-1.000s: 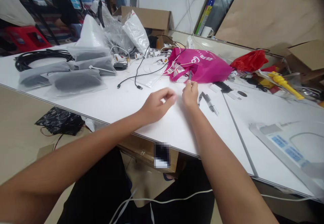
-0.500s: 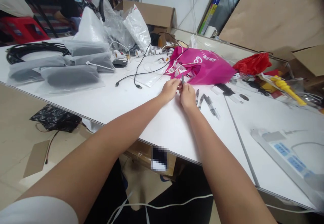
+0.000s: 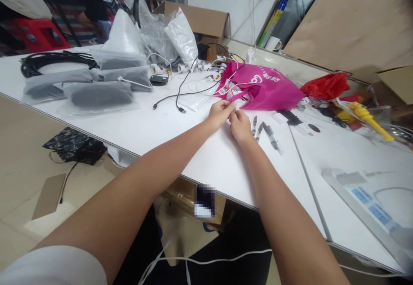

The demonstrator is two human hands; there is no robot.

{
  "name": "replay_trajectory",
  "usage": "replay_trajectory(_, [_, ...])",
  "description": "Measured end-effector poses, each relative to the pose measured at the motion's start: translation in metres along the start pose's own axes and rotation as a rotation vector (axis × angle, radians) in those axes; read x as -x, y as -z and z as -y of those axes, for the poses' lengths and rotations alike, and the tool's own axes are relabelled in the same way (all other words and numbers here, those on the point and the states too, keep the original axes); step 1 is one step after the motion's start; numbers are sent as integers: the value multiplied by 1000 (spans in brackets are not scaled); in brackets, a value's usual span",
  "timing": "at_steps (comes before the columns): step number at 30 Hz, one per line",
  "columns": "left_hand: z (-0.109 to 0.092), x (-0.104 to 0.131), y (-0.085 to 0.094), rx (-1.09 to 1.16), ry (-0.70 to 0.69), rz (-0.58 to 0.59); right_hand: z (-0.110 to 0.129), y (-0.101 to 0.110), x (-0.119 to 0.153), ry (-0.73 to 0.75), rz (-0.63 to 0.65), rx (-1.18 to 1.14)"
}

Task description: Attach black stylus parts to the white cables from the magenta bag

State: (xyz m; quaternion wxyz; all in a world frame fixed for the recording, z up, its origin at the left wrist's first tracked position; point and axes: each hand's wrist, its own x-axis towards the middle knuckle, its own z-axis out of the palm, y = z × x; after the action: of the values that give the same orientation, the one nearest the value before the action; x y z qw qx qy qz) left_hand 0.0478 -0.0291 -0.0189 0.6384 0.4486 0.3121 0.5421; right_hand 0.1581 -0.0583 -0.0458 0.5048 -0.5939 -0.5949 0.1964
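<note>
My left hand point(image 3: 220, 114) and my right hand point(image 3: 240, 126) meet above the white table point(image 3: 206, 158), in front of a pink bag point(image 3: 275, 88). Between their fingertips is a slim grey pen point(image 3: 231, 99), mostly covered by the fingers. Both hands are closed on it, the left thumb and fingers towards its upper end, the right ones lower down. Just right of my right hand, several pens lie on the tabletop, among them a short dark one point(image 3: 254, 124) and a clear-barrelled one point(image 3: 272, 138).
Black cables point(image 3: 180, 93) and white lamp sockets point(image 3: 158, 69) lie behind my left hand. Grey packed pouches point(image 3: 101, 96) and a coiled black cable point(image 3: 56, 61) occupy the left end. A red bag point(image 3: 327, 86) and a clear plastic package point(image 3: 364, 199) are on the right.
My left fingers have moved up over the pen's upper end, so less of it shows. The view has shifted slightly, moving the surroundings to the right.
</note>
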Motion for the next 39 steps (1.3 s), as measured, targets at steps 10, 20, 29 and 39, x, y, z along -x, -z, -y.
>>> replay_trajectory(10, [-10, 7, -3, 68, 112, 75, -2, 1, -1, -30, -31, -82])
replay_trajectory(20, [1, -1, 3, -20, 30, 26, 6, 5, 5, -76, -31, -30])
replay_trajectory(29, [-1, 3, 3, 20, 58, 91, 11, 5, 6, -37, -68, 18])
replay_trajectory(39, [-3, 4, 6, -25, 33, 59, 14, 6, 8, -49, -62, 61])
